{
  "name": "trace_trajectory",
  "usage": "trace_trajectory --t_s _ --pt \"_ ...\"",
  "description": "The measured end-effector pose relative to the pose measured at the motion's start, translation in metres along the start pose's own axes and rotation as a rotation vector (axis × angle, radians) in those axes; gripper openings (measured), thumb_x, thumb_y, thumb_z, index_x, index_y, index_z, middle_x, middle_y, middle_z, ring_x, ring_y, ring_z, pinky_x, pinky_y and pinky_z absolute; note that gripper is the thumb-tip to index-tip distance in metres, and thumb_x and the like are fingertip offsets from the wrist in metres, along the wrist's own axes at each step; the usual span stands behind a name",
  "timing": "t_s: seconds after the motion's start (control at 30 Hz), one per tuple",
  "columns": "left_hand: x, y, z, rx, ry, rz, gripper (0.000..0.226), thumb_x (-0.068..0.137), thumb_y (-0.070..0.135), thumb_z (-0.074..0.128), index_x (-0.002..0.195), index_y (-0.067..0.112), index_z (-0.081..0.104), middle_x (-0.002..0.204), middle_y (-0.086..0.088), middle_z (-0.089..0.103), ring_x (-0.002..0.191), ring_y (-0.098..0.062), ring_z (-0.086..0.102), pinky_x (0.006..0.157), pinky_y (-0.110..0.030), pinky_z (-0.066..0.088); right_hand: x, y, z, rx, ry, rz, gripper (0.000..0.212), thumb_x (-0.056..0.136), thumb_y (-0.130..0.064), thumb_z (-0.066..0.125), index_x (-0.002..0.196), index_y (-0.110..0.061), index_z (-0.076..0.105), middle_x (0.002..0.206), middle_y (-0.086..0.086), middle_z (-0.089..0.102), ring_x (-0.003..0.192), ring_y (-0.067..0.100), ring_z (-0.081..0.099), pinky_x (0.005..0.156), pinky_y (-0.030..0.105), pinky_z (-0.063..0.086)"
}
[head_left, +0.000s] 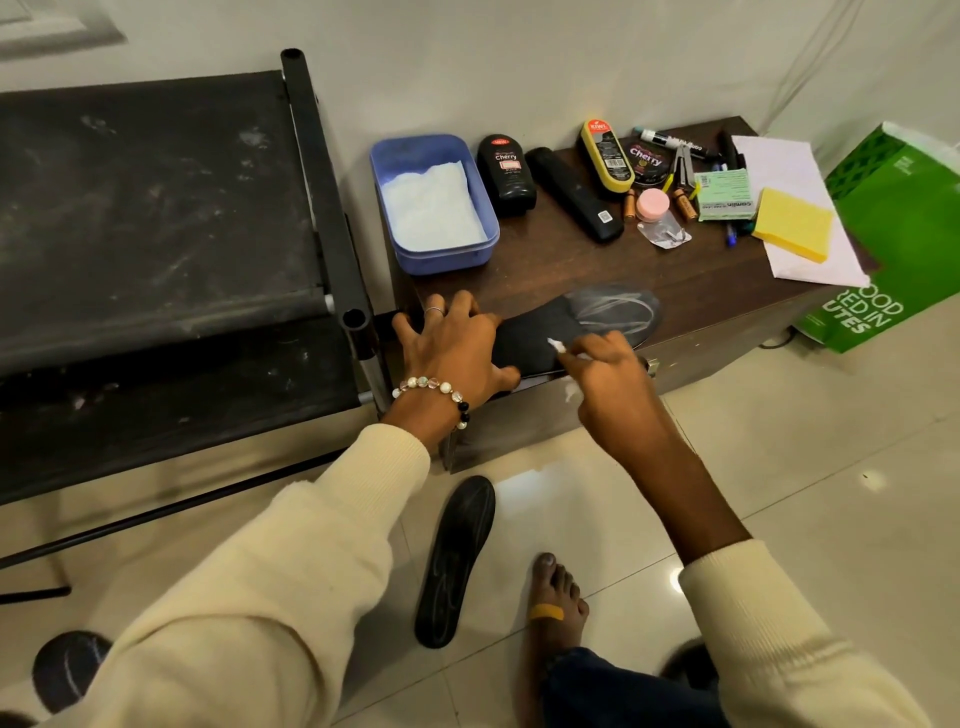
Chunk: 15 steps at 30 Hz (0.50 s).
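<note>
A flat dark grey shoe insole (540, 332) lay along the front edge of the dark brown wooden desk (571, 260), its toe end, streaked with pale marks, pointing to the right. The left hand (457, 345), with a silver ring and a bracelet of pale and black beads (431, 387) at the wrist, was spread over the insole's heel end and pressed it down, fingers splayed and not closed round anything, the thumb lying along the near edge. The right hand (610, 374) pinched a small white wad (557, 344) between its fingertips and held its tip against the middle of the insole; what the wad was made of could not be told. Farther back on the desk stood a blue plastic box (441, 260) holding something white, just beside it a black bottle labelled Cherry (506, 176), then a long black remote control (574, 195), a yellow-and-black shoe-shine sponge (607, 156) and, near the right end, a yellow pad of sticky notes (792, 223). A green paper bag (893, 234) leaned beside the desk on the right. On the pale tiled floor below, a second dark insole (456, 561) lay near a bare foot with a yellow plaster (556, 608).
</note>
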<state>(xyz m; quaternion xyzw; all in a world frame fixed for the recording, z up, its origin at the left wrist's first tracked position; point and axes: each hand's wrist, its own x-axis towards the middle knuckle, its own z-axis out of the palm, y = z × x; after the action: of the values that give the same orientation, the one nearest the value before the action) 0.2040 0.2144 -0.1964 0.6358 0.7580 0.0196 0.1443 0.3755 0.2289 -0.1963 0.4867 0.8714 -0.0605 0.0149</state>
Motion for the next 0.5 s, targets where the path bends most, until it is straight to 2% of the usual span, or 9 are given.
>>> trace_trajectory --t_s 0.07,0.13,0.2,0.33,0.4,0.5 --pt "0.0 0.0 0.0 -0.001 -0.003 0.001 0.065 0.077 0.057 0.067 0.135 0.032 0.051 0.139 0.0 0.039 0.132 -0.029 0.029 0.105 -0.056 0.023 -0.001 0.009 -0.002 -0.005 0.005 0.105 0.044 0.084 0.005 0.054 0.128 -0.003 0.055 0.132 0.014 0.049 0.12 0.029 0.039 0.098 0.033 0.041" --pt "0.0 0.0 0.0 -0.003 -0.003 0.003 0.065 0.077 0.057 0.067 0.134 0.032 0.051 0.138 -0.001 0.039 0.131 -0.029 0.03 0.105 -0.055 0.023 -0.002 0.008 0.001 -0.004 0.042 0.125 0.04 0.081 0.007 0.056 0.12 0.002 0.06 0.128 0.017 0.051 0.116 0.03 0.042 0.095 0.034 0.043" --pt "0.0 0.001 0.0 -0.004 -0.004 0.002 0.065 0.077 0.057 0.067 0.135 0.032 0.051 0.137 -0.001 0.039 0.131 -0.029 0.03 0.105 -0.055 0.024 -0.002 -0.002 0.005 0.0 0.046 0.086 0.036 0.082 0.006 0.055 0.117 0.001 0.059 0.124 0.017 0.052 0.112 0.029 0.044 0.089 0.032 0.042" --pt "-0.001 0.003 -0.001 0.007 -0.004 0.004 0.066 0.076 0.057 0.068 0.134 0.03 0.052 0.139 -0.001 0.038 0.132 -0.029 0.029 0.105 -0.056 0.024 -0.003 -0.017 0.002 -0.004 0.018 -0.089 0.038 0.086 0.005 0.052 0.123 0.0 0.058 0.126 0.015 0.053 0.112 0.029 0.045 0.083 0.033 0.045" --pt "-0.001 0.004 -0.001 0.014 -0.006 0.009 0.064 0.077 0.056 0.067 0.134 0.028 0.052 0.14 0.0 0.038 0.132 -0.029 0.029 0.105 -0.056 0.024 -0.004 -0.006 -0.002 0.005 0.021 -0.069 0.04 0.085 0.007 0.052 0.123 -0.001 0.059 0.127 0.016 0.053 0.115 0.031 0.044 0.088 0.034 0.044" --pt "-0.001 0.005 -0.002 0.021 -0.01 0.016 0.062 0.078 0.054 0.066 0.132 0.028 0.053 0.14 0.0 0.038 0.132 -0.029 0.029 0.105 -0.056 0.023 -0.007 0.015 -0.003 0.002 0.014 0.083 0.042 0.086 0.004 0.054 0.128 -0.003 0.056 0.134 0.014 0.048 0.122 0.029 0.039 0.098 0.032 0.04"
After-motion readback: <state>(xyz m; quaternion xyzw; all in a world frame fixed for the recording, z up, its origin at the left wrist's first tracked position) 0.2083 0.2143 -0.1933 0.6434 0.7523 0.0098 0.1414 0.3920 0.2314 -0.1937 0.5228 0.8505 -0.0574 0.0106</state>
